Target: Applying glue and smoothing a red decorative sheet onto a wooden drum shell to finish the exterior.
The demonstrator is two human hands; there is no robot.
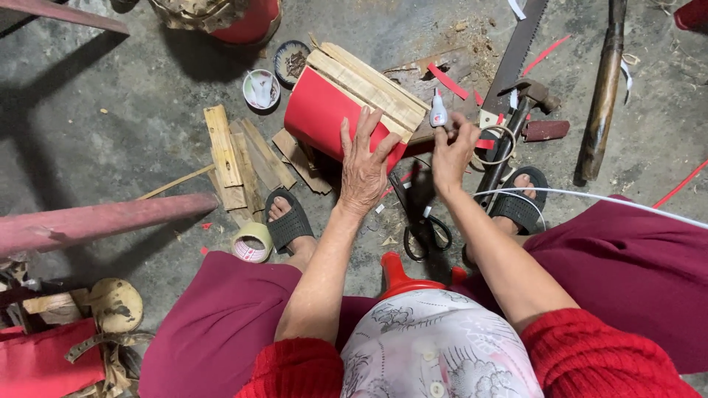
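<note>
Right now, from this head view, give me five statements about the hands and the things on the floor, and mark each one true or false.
1. The left hand lies spread flat on the red-covered wooden box. True.
2. The right hand pinches a small glue bottle with a red tip. True.
3. The scissors are held in the right hand. False: they lie on the floor between the two forearms.
4. The roll of tape sits on top of the box. False: it rests on the floor beside the sandalled foot.
5. A hammer lies on the floor beyond the right hand, beside a saw blade. True.
</note>
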